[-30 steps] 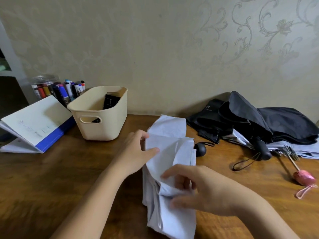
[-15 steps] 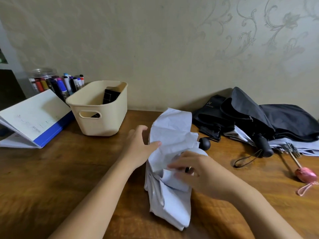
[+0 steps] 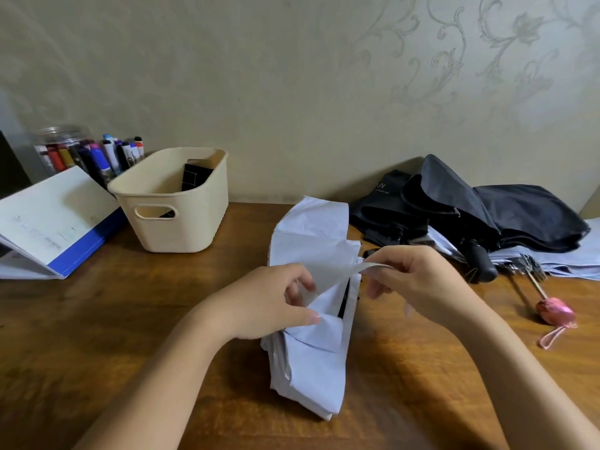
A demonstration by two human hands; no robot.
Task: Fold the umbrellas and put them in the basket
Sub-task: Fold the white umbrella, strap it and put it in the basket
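Note:
A pale lilac umbrella point(image 3: 311, 362) lies collapsed on the wooden table point(image 3: 97, 319), its canopy bunched lengthwise. My left hand point(image 3: 272, 303) grips the canopy's middle from the left. My right hand point(image 3: 412, 277) pinches the umbrella's closing strap point(image 3: 367, 266) and holds it out to the right, just above the fabric. The cream basket point(image 3: 175, 219) stands at the back left with a dark folded item point(image 3: 194, 177) inside. Black umbrellas point(image 3: 470, 212) lie heaped at the back right over another pale umbrella with a pink handle point(image 3: 555, 311).
A blue-and-white binder point(image 3: 55, 222) leans at the far left. Behind it stands a clear jar of markers point(image 3: 91, 154). A black umbrella handle point(image 3: 480, 261) sticks out of the right heap toward my right hand. The wall runs close behind everything.
My right hand has lifted off the canopy and drawn the strap out to the right. My left hand slid down to clamp the folded fabric. The umbrella looks tighter.

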